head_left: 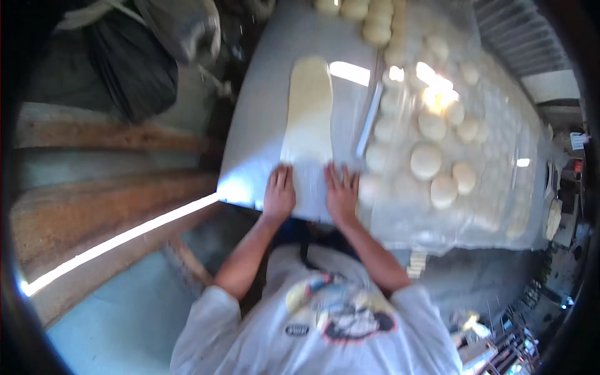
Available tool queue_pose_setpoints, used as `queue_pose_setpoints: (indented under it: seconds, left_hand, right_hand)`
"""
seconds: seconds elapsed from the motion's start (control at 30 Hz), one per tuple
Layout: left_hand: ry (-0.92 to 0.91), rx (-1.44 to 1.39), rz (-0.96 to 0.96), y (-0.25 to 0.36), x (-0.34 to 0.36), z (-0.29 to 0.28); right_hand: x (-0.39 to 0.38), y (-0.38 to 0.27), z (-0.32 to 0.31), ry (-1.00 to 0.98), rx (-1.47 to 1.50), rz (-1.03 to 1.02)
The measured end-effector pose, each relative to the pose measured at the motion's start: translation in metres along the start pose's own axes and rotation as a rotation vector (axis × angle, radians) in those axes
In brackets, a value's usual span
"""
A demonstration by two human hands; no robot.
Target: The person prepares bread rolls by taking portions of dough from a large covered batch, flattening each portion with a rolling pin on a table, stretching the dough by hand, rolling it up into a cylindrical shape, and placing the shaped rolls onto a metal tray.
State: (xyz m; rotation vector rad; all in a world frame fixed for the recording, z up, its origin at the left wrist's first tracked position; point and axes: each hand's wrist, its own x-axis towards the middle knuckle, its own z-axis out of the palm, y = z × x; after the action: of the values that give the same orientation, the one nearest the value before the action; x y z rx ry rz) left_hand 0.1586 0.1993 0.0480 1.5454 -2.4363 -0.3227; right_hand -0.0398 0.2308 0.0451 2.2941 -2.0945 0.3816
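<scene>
A long flat strip of pale dough (310, 103) lies lengthwise on the smooth grey tabletop (259, 119), its near end just ahead of my hands. At the strip's near left corner, my left hand (279, 194) rests palm down, fingers stretched forward and close together. My right hand (342, 194) lies by the near right corner with its fingers spread. The fingertips of both reach the dough's edge or stop right beside it; blur hides which. Neither hand shows anything held in it.
Several round dough balls (426, 161) sit on and under a clear plastic sheet (487, 219) to the right. More dough balls (377, 31) stand at the far edge. A pale narrow strip (370, 119) lies beside the sheet. Wooden beams (106, 190) run along the left.
</scene>
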Motion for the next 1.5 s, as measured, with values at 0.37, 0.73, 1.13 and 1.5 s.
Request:
queue_pose_setpoints:
  seconds: [0.37, 0.73, 1.13, 1.5]
  left_hand:
    - [-0.051, 0.023, 0.077, 0.039, 0.040, -0.008]
    - [-0.325, -0.285, 0.020, 0.029, 0.037, -0.048]
    - [0.258, -0.361, 0.262, -0.097, 0.360, 0.018]
    - [0.257, -0.227, 0.319, -0.109, 0.341, 0.002]
  right_hand:
    - [0.029, -0.012, -0.050, -0.560, 0.010, -0.012]
    - [0.043, -0.010, -0.028, -0.331, 0.368, -0.047]
    - [0.371, 0.081, 0.080, 0.005, 0.396, -0.076]
    - [0.356, 0.078, 0.042, -0.054, 0.080, -0.224]
